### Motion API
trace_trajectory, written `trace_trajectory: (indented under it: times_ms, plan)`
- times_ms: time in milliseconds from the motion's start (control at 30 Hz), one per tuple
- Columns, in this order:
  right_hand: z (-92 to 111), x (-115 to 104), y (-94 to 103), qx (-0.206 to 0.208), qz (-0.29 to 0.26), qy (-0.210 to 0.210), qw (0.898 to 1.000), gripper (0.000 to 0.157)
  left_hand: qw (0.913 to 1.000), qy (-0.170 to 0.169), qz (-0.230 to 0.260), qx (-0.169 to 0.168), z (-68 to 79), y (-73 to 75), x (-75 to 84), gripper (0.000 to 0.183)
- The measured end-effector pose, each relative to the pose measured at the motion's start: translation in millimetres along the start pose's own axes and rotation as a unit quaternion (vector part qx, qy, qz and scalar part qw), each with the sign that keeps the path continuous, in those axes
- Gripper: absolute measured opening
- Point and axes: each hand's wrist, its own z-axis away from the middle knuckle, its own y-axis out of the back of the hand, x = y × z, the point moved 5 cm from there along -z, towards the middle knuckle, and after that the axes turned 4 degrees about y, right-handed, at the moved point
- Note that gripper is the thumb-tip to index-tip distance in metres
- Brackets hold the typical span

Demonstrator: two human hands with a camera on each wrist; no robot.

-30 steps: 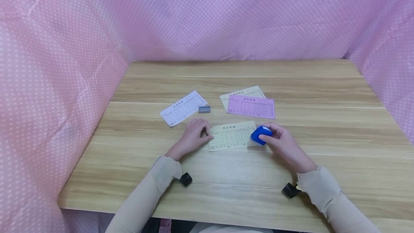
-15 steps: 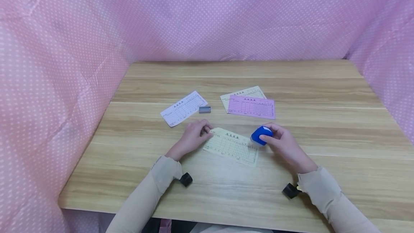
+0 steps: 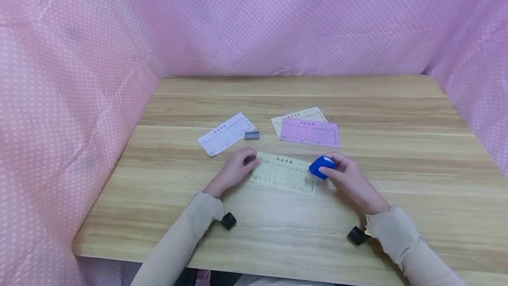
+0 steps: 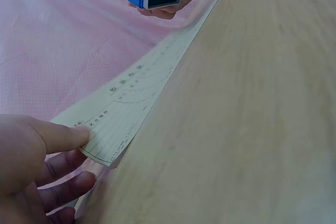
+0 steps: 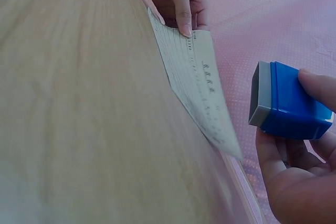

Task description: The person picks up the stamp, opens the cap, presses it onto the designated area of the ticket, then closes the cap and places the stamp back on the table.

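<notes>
Paper point(image 3: 281, 174), pale yellow and grid-printed, is pinched by left hand point(image 3: 237, 165) while right hand point(image 3: 348, 174) grips grey-rimmed blue stamp point(image 3: 320, 167).

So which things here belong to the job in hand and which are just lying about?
Seem part of the job:
blue stamp, in the right hand
yellow slip, pinched by the left hand

Seem to be just lying about:
whitish slip
small grey block, at the whitish slip's edge
purple slip
another yellow slip, partly under the purple one
</notes>
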Motion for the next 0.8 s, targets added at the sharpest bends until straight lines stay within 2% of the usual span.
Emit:
trace_trajectory:
  times_ms: [167, 333, 600, 800]
  plan:
    - [1, -1, 0.1, 0.000, -0.004, 0.000, 1.000, 0.039, 0.9988, 0.030, 0.037, 0.011, -0.5, 3.7, -3.4, 0.014]
    - [2, -2, 0.5, 0.000, 0.002, -0.008, 1.000, 0.043, 0.9920, 0.060, 0.091, 0.065, 0.0, 17.2, -10.2, 0.012]
    - [3, -4, 2.1, 0.003, 0.021, -0.010, 1.000, 0.043, 0.9692, 0.081, 0.147, 0.180, 1.9, 50.5, -24.0, 0.017]
    - [5, -5, 1.4, 0.002, 0.023, -0.007, 1.000, 0.044, 0.9497, 0.107, 0.152, 0.252, 6.4, 75.2, -37.1, 0.018]
